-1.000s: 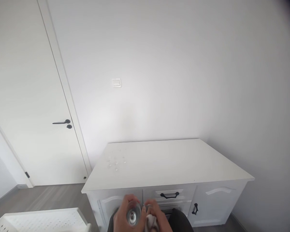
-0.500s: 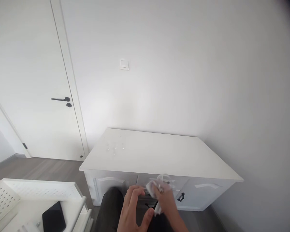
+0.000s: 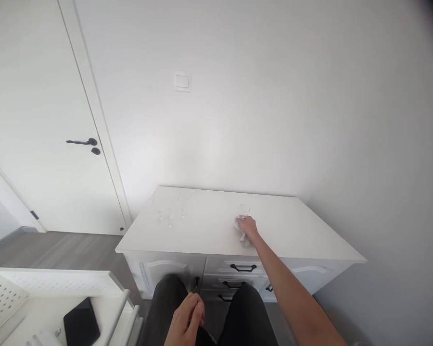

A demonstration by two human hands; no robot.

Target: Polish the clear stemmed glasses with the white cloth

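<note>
Two hands show; the right hand [image 3: 248, 227] is stretched out over the white bench [image 3: 296, 235], closed on a crumpled white cloth [image 3: 244, 236] and touching, or all but touching, a small clear glass [image 3: 244, 210] that stands upright near the middle of the top, toward the wall; whether the fingers grip the glass itself is hard to tell at this range; the left hand [image 3: 185, 323] rests loosely curled on the person's lap, holding nothing; a few more clear glasses [image 3: 170, 217] stand in a cluster at the left end of the bench, well apart from the single one; to my eye the glass is light, stiff, fragile and slippery when bare, best taken round its wall with the cloth between; the cloth is soft and limp, fit to be pinched anywhere; a white tray [image 3: 57, 283] with a dark phone [image 3: 81, 327] sits low left.
</note>
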